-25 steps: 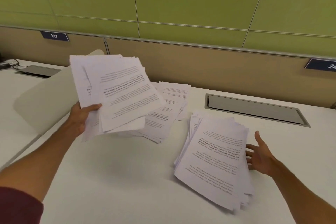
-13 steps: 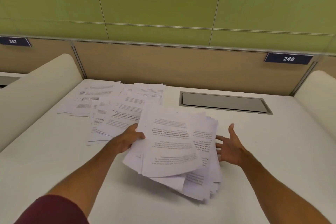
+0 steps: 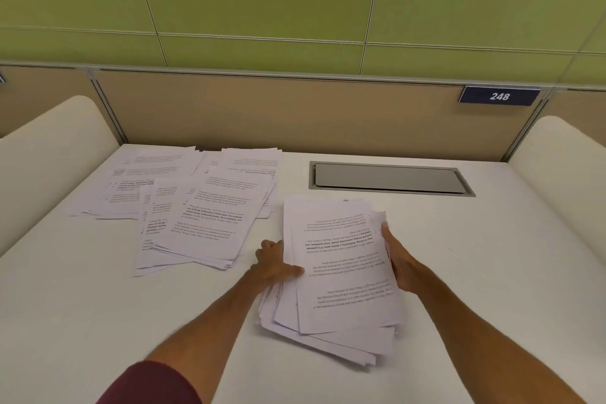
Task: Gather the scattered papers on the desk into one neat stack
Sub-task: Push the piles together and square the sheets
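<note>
Papers roughly half gathered. Main stack (image 3: 341,272) sits centre-right on the desk (image 3: 492,272), edges fanned and ragged, not squared. Left hand (image 3: 273,267) grips its left edge, thumb on top; right hand (image 3: 398,264) is flat and open against the right edge. Loose sheets (image 3: 196,207) lie spread at back-left, well apart. Left to do: collect those, then square up.
</note>
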The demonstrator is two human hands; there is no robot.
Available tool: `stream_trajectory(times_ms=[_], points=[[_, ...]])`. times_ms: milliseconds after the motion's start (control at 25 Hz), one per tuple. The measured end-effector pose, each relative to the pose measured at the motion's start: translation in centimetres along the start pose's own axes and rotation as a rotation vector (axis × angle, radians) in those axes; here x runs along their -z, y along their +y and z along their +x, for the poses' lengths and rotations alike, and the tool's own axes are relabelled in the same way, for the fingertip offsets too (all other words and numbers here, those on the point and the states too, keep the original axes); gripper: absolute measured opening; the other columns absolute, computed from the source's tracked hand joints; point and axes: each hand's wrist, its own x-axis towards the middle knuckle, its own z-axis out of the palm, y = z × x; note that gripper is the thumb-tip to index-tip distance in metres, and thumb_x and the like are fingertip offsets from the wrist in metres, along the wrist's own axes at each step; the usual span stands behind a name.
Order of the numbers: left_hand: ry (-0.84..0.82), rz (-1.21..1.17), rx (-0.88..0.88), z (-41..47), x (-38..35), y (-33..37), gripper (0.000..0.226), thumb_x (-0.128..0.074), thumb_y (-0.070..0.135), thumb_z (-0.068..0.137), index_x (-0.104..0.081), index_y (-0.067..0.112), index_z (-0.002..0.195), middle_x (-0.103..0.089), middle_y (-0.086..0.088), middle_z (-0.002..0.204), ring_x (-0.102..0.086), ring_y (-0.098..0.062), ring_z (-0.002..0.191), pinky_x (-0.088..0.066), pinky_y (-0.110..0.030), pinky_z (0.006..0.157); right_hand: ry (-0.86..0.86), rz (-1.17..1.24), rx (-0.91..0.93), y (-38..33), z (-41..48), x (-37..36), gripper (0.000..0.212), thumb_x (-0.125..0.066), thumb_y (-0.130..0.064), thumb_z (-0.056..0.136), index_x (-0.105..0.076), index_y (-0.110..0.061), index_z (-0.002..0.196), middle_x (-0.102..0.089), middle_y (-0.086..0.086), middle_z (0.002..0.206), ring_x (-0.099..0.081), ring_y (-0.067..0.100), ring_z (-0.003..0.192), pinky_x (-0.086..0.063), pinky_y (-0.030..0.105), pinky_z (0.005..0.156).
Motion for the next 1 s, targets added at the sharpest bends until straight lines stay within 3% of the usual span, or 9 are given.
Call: stream_trajectory(times_ms=[120,320,400,480,560,640,760,880,1000], points=[[0.046,-0.065,-0.022,0.9,0.6,-0.8,0.085,-0.076,0.044,0.077,-0.035,0.014,0.145,-0.030,-0.014,0.146,-0.029,-0.032,0.138,-0.032,-0.049,0.113,0.229,-0.332,0.002,-0.1,1.2,-2.0,0.094,-0.040,-0.077,0.079,-0.035,-0.012,0.147,-0.060,0.015,0.133,-0.064,0.036,0.112,-0.052,0.052,0.097],[0.068,-0.279,0.043,2.7,2.0,-1.3,0.074,-0.078,0.034,0.076,-0.044,0.003,0.134,-0.048,-0.014,0.138,-0.049,-0.031,0.126,-0.045,-0.045,0.104,0.057,0.122,-0.080,-0.1,1.6,-2.1,0.056,-0.070,-0.043,0.079,-0.061,-0.014,0.126,-0.073,0.018,0.112,-0.073,0.038,0.094,-0.059,0.048,0.071],[-0.008,-0.299,0.005,2.8,2.5,-1.7,0.074,-0.081,0.035,0.073,-0.048,0.006,0.132,-0.051,-0.011,0.134,-0.052,-0.027,0.122,-0.046,-0.041,0.102,0.102,0.090,-0.107,0.4,1.7,-1.8,0.058,-0.079,-0.018,0.072,-0.060,-0.007,0.126,-0.073,0.022,0.109,-0.072,0.040,0.093,-0.059,0.052,0.070],[-0.013,-0.480,-0.035,3.2,3.9,-3.0,0.054,-0.083,0.028,0.072,-0.060,0.007,0.116,-0.062,-0.011,0.120,-0.061,-0.023,0.104,-0.052,-0.033,0.089,0.150,0.046,-0.121,0.6,1.7,-1.7,0.058,-0.075,0.000,0.073,-0.057,0.002,0.128,-0.073,0.024,0.103,-0.073,0.042,0.087,-0.060,0.053,0.066],[0.234,-0.554,-0.074,3.7,6.8,-5.3,0.037,-0.082,0.021,0.074,-0.066,0.006,0.104,-0.066,-0.014,0.109,-0.063,-0.027,0.097,-0.050,-0.032,0.082,0.192,0.009,-0.128,0.5,1.7,-1.3,0.053,-0.070,0.008,0.077,-0.055,0.007,0.128,-0.073,0.026,0.100,-0.073,0.042,0.082,-0.060,0.056,0.065],[0.511,-0.381,-0.038,4.6,10.6,-8.8,0.040,-0.081,0.023,0.075,-0.065,0.005,0.107,-0.061,-0.018,0.114,-0.058,-0.033,0.108,-0.047,-0.038,0.089,0.255,-0.018,-0.122,0.2,1.7,-0.9,0.051,-0.068,0.008,0.080,-0.054,0.009,0.129,-0.074,0.025,0.096,-0.074,0.041,0.076,-0.059,0.059,0.066],[0.604,0.021,0.277,6.0,16.3,-14.9,0.080,-0.076,0.054,0.071,-0.049,0.007,0.130,-0.044,-0.022,0.135,-0.042,-0.039,0.125,-0.041,-0.051,0.098,0.249,0.084,-0.128,-1.0,1.7,-0.4,0.055,-0.070,-0.019,0.083,-0.055,0.001,0.133,-0.071,0.027,0.109,-0.072,0.043,0.089,-0.053,0.067,0.082],[0.478,-0.090,0.596,6.3,19.3,-18.5,0.123,-0.073,0.072,0.058,-0.023,0.001,0.145,-0.023,-0.027,0.150,-0.023,-0.042,0.139,-0.025,-0.056,0.111,0.079,0.323,-0.199,-2.2,1.1,0.3,0.094,-0.044,-0.085,0.073,-0.067,-0.010,0.125,-0.064,0.025,0.126,-0.062,0.048,0.111,-0.051,0.062,0.087],[0.447,-0.055,0.645,6.8,18.7,-18.3,0.128,-0.083,0.068,0.042,-0.032,-0.001,0.136,-0.032,-0.025,0.142,-0.030,-0.039,0.133,-0.027,-0.052,0.110,0.070,0.375,-0.223,-2.3,0.8,0.5,0.119,-0.028,-0.100,0.055,-0.068,-0.011,0.124,-0.063,0.023,0.129,-0.058,0.050,0.115,-0.045,0.064,0.093]])
